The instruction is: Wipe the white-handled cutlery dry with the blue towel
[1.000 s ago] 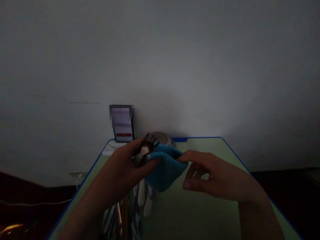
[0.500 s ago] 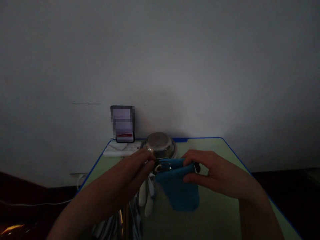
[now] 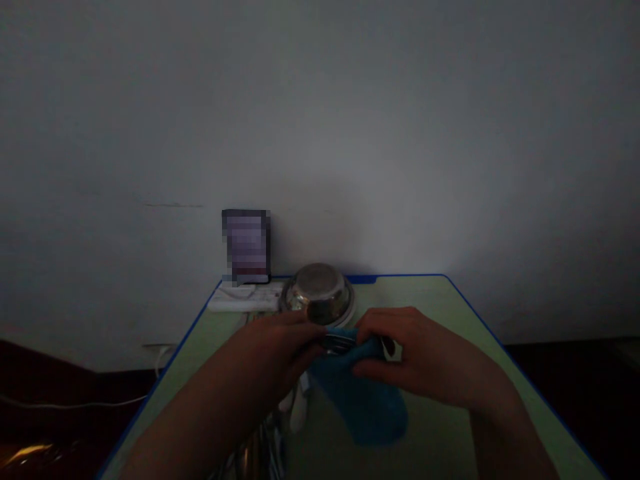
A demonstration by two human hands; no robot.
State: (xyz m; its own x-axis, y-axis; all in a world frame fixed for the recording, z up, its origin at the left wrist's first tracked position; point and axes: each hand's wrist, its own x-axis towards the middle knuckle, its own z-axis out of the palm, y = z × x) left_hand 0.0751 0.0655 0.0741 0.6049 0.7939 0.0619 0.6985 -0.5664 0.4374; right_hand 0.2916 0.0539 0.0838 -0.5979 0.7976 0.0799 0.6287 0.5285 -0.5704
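Observation:
A blue cloth (image 3: 370,410) hangs in folds above the table, pinched along its top by my right hand (image 3: 400,350), fingers closed. Inside the fold shows a shiny metal utensil (image 3: 340,343) with curved, striped glints; its exact kind is too dim to make out. My left hand (image 3: 287,343) closes on the utensil's near-left end, fingertips at the cloth's edge. Something dark shows beyond the cloth beside my right fingers. Below my left hand lie several utensils with white handles (image 3: 299,410), partly hidden by my forearm.
An upturned metal bowl (image 3: 320,293) stands at the table's back edge. Left of it are a white power strip (image 3: 245,298) and an upright phone-like screen (image 3: 247,243). More metal cutlery (image 3: 273,443) lies at the near left of the blue-edged green table (image 3: 425,427).
My left hand has moved right, closer to my right hand, covering more of the utensil. The cloth's top is gathered tighter, and its loose end hangs a little lower.

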